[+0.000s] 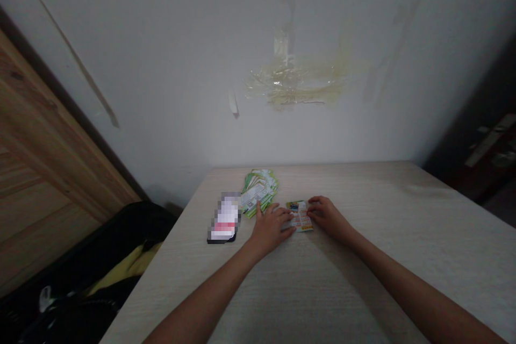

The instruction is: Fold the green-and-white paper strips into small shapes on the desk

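Observation:
A small printed card (301,220), white with coloured blocks and a yellow lower edge, lies flat on the table between my hands. My left hand (271,227) is spread low over the table, its fingertips on the card's left side. From the right, my right hand (327,219) reaches the card's right edge with slightly curved fingers, which look apart and rest at the edge. Just beyond my left hand lies a fanned pile of green-and-white cards (258,192). Part of the small card is hidden under my left fingers.
A phone (224,220) with a lit, blurred-out screen lies left of the pile. The pale wooden table (382,199) meets a wall (173,64) bearing peeling tape (298,83). Dark bags with yellow cloth (127,266) stand left of the table, beside a wooden panel (44,166).

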Action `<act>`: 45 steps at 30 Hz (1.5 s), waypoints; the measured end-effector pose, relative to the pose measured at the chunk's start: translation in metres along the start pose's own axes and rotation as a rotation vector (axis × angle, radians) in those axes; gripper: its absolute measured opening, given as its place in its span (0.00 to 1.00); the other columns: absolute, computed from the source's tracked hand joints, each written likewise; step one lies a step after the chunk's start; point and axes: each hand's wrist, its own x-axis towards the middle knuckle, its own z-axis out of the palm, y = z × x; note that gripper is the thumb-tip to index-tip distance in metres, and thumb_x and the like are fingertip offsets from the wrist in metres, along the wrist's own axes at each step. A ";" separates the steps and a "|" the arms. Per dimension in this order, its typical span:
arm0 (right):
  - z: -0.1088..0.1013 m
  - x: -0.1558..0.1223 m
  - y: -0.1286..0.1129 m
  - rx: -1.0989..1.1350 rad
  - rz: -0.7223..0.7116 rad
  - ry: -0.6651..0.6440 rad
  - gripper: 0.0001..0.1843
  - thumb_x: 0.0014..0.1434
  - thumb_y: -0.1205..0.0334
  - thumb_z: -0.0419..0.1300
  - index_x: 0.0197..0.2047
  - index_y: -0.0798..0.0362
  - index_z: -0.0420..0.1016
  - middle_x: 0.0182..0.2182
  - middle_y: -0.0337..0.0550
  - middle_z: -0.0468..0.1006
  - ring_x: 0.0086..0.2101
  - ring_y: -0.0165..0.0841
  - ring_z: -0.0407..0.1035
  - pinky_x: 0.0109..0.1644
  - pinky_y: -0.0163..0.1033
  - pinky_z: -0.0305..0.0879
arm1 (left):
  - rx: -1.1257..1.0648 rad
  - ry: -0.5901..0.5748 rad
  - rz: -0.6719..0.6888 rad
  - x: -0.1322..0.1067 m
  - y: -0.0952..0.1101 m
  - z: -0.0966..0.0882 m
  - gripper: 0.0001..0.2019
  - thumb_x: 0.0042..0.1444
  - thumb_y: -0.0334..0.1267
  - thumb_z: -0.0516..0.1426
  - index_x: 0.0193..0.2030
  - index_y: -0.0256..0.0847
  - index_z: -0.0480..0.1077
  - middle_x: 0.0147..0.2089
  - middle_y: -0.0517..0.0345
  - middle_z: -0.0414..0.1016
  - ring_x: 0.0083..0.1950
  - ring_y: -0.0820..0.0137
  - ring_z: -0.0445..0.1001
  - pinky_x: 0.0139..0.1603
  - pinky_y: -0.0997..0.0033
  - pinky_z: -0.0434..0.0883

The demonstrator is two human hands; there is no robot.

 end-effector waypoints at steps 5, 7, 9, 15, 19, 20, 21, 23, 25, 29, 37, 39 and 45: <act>0.000 0.002 -0.002 -0.061 -0.054 0.014 0.08 0.57 0.62 0.59 0.35 0.52 0.80 0.51 0.52 0.73 0.54 0.45 0.65 0.59 0.51 0.63 | 0.001 0.000 0.001 0.000 0.001 -0.001 0.14 0.59 0.50 0.57 0.51 0.57 0.72 0.56 0.64 0.73 0.64 0.58 0.60 0.66 0.32 0.24; -0.002 0.002 -0.002 -0.066 -0.061 0.005 0.08 0.56 0.62 0.59 0.35 0.52 0.80 0.52 0.52 0.72 0.55 0.45 0.64 0.60 0.52 0.62 | 0.001 0.002 0.005 -0.001 0.001 -0.001 0.14 0.60 0.50 0.57 0.52 0.57 0.71 0.56 0.65 0.73 0.64 0.58 0.60 0.66 0.32 0.24; -0.004 0.001 -0.002 -0.063 -0.065 -0.007 0.08 0.56 0.61 0.60 0.35 0.51 0.80 0.53 0.51 0.71 0.56 0.46 0.63 0.60 0.53 0.61 | -0.003 0.004 0.003 -0.001 0.001 -0.001 0.14 0.60 0.50 0.57 0.52 0.58 0.71 0.56 0.66 0.73 0.64 0.58 0.60 0.66 0.31 0.24; -0.009 0.000 0.000 -0.049 -0.077 -0.056 0.06 0.55 0.62 0.61 0.36 0.50 0.80 0.55 0.50 0.70 0.58 0.47 0.60 0.62 0.54 0.58 | -0.002 -0.007 -0.008 -0.001 0.001 -0.001 0.14 0.60 0.51 0.57 0.52 0.58 0.71 0.57 0.65 0.73 0.65 0.57 0.59 0.66 0.31 0.25; -0.012 0.001 0.002 -0.059 -0.065 -0.117 0.07 0.54 0.62 0.63 0.37 0.50 0.80 0.56 0.52 0.69 0.60 0.49 0.56 0.63 0.56 0.56 | 0.024 -0.028 -0.012 0.000 0.001 -0.001 0.15 0.60 0.52 0.56 0.53 0.58 0.71 0.57 0.64 0.72 0.65 0.57 0.59 0.67 0.31 0.28; -0.012 0.001 0.003 -0.063 -0.062 -0.132 0.08 0.54 0.62 0.63 0.38 0.50 0.81 0.57 0.52 0.68 0.61 0.49 0.55 0.64 0.56 0.55 | 0.027 -0.031 -0.015 0.000 0.002 -0.001 0.15 0.60 0.52 0.56 0.53 0.58 0.71 0.57 0.64 0.72 0.65 0.57 0.59 0.67 0.31 0.28; -0.013 0.001 0.004 -0.066 -0.061 -0.143 0.08 0.53 0.61 0.63 0.38 0.50 0.81 0.57 0.51 0.68 0.62 0.50 0.54 0.64 0.56 0.55 | 0.027 -0.031 -0.018 0.000 0.002 -0.002 0.15 0.60 0.52 0.56 0.53 0.58 0.71 0.57 0.64 0.72 0.65 0.57 0.59 0.67 0.31 0.27; -0.014 0.000 0.005 -0.067 -0.064 -0.157 0.10 0.53 0.61 0.64 0.39 0.49 0.80 0.58 0.50 0.67 0.63 0.50 0.53 0.64 0.57 0.54 | 0.024 -0.030 -0.022 0.000 0.002 -0.002 0.15 0.60 0.52 0.56 0.52 0.57 0.71 0.57 0.64 0.72 0.65 0.57 0.58 0.66 0.31 0.26; -0.015 -0.002 0.007 -0.062 -0.070 -0.169 0.12 0.51 0.60 0.65 0.41 0.48 0.80 0.59 0.49 0.66 0.63 0.50 0.51 0.64 0.58 0.54 | 0.021 -0.032 -0.020 0.000 0.003 -0.003 0.15 0.60 0.52 0.56 0.52 0.57 0.71 0.57 0.64 0.73 0.65 0.57 0.58 0.66 0.31 0.26; -0.017 -0.006 0.010 -0.036 -0.091 -0.196 0.19 0.47 0.58 0.68 0.45 0.48 0.79 0.61 0.49 0.65 0.64 0.51 0.49 0.65 0.58 0.53 | 0.020 -0.041 -0.020 0.001 0.003 -0.004 0.15 0.59 0.52 0.56 0.52 0.57 0.71 0.57 0.63 0.72 0.65 0.56 0.58 0.66 0.30 0.25; -0.025 -0.010 0.008 0.024 -0.090 -0.267 0.25 0.48 0.52 0.68 0.50 0.47 0.76 0.62 0.49 0.63 0.65 0.47 0.48 0.67 0.57 0.49 | 0.010 -0.045 -0.030 0.003 0.005 -0.007 0.15 0.59 0.53 0.57 0.50 0.56 0.72 0.55 0.63 0.73 0.64 0.57 0.60 0.65 0.29 0.24; -0.026 -0.011 0.008 0.053 -0.077 -0.269 0.25 0.49 0.50 0.68 0.50 0.47 0.76 0.62 0.49 0.63 0.65 0.47 0.49 0.66 0.57 0.50 | 0.020 -0.040 -0.022 0.006 0.008 -0.008 0.15 0.58 0.55 0.56 0.49 0.55 0.72 0.53 0.62 0.74 0.62 0.57 0.61 0.65 0.28 0.25; -0.026 -0.009 0.012 0.143 -0.075 -0.246 0.22 0.50 0.46 0.67 0.45 0.47 0.80 0.60 0.50 0.65 0.61 0.47 0.56 0.65 0.56 0.53 | 0.096 0.002 -0.006 0.013 0.014 -0.003 0.15 0.59 0.54 0.56 0.45 0.49 0.71 0.51 0.59 0.73 0.58 0.60 0.65 0.66 0.29 0.30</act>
